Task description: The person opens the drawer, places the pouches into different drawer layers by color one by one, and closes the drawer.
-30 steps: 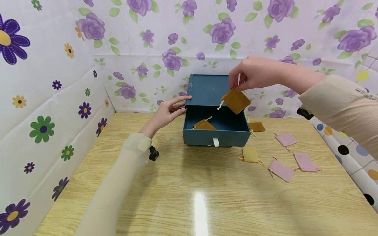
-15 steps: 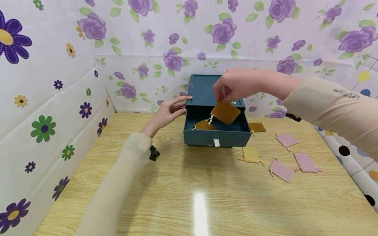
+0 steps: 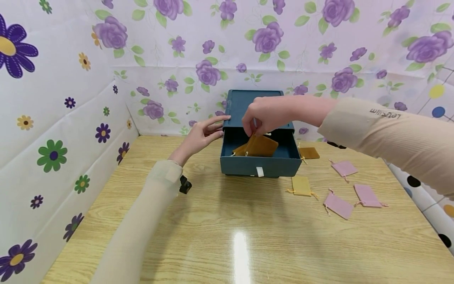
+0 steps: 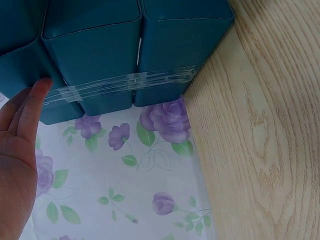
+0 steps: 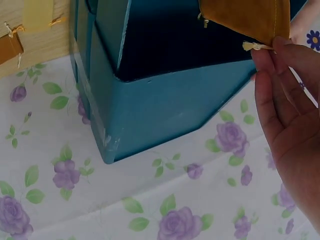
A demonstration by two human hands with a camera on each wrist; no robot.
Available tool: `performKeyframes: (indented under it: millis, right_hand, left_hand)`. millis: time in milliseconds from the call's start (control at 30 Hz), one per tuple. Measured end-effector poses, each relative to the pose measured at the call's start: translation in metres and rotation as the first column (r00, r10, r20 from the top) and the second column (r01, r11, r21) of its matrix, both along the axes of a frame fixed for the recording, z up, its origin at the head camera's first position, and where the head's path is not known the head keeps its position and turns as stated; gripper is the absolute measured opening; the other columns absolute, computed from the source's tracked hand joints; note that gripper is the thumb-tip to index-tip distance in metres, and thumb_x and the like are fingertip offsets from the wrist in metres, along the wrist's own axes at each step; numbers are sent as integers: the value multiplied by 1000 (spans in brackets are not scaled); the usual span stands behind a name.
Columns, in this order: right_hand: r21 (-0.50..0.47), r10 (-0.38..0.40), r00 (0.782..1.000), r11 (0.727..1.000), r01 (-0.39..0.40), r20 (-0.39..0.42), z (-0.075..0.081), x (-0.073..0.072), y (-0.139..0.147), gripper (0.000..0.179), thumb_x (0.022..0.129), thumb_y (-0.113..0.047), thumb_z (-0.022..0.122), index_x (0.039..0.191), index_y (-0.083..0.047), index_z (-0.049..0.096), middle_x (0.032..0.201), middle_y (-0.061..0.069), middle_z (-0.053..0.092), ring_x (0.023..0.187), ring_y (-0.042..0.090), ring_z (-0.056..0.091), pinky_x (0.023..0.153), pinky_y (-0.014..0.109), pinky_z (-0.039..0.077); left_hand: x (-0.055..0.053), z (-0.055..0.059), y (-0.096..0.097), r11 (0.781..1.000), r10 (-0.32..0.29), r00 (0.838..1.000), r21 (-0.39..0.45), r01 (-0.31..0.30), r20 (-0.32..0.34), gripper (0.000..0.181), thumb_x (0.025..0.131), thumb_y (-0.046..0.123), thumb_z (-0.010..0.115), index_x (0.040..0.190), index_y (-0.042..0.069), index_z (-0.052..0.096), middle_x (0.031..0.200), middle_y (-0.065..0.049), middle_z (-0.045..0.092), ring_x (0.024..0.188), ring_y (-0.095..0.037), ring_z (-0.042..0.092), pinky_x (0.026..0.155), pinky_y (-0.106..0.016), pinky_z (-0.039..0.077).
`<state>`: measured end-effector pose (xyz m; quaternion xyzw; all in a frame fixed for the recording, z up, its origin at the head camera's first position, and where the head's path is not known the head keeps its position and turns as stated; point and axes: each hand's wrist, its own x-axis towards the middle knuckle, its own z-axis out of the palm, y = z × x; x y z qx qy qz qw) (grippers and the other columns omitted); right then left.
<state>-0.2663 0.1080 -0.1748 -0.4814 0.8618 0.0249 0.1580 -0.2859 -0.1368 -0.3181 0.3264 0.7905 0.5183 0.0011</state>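
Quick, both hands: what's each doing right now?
Left hand: open, straight fingers touching the box.
Right hand: pinching a brown pouch inside the box.

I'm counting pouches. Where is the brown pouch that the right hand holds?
In the head view, the brown pouch hangs from the right hand inside the open blue box, just above another brown pouch.
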Motion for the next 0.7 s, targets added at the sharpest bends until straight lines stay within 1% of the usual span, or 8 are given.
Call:
performKeyframes:
  millis: [433,500,567,700]
  right_hand:
    - [38,17,1000,999,-18,14,-6,-1,-9,14,93,-7,67,102,-15,74,98,2,72,86,16,67,83,33,60]
    - [38,16,1000,999,-17,20,-7,-1,-9,15,93,-8,67,105,-14,74,99,3,72,86,17,68,83,33,60]
    - [39,13,1000,999,-13,23,-8,-2,-9,18,93,-9,68,110,-13,73,104,4,72,91,17,68,85,34,60]
    - [43,11,1000,999,-12,15,-9,-4,-8,31,92,-12,69,123,-11,69,120,8,70,107,21,67,93,38,58]
  left_hand:
    - [0,0,-1,1000,3,1000,-8,-3,1,47,101,12,56,147,16,49,158,-8,40,139,-33,49,106,-44,51]
    - [0,0,-1,1000,3,1000,-6,-3,1,47,101,12,56,147,16,49,158,-8,41,139,-34,49,106,-44,51]
    - [0,0,-1,1000,4,1000,-6,-4,0,47,101,12,56,147,16,49,158,-8,41,139,-33,49,106,-45,51]
    - [0,0,-1,1000,4,1000,-7,-4,3,47,101,12,56,147,16,49,158,-9,40,139,-33,49,106,-45,51]
